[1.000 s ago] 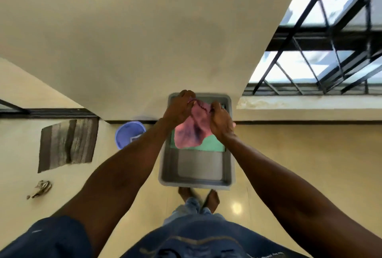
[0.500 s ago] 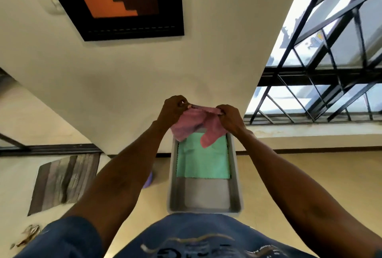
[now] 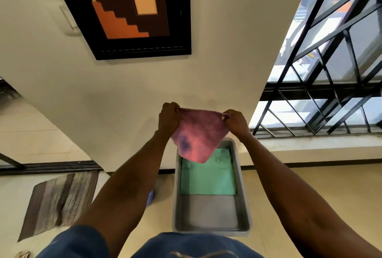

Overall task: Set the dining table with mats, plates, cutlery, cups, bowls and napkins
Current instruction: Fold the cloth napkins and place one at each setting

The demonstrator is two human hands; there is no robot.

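Head view: both hands' fingers (image 3: 226, 115) pinch pink napkin (image 3: 198, 135) over grey tub (image 3: 245, 191), tiled floor (image 3: 320, 185).

Two cloths: pink cloth (image 3: 197, 133); green cloth (image 3: 207, 175); one bin (image 3: 245, 200)

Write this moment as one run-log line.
step: napkin pickup | left hand: pinches pink cloth corner | right hand: pinches other corner | green cloth: in grey tray
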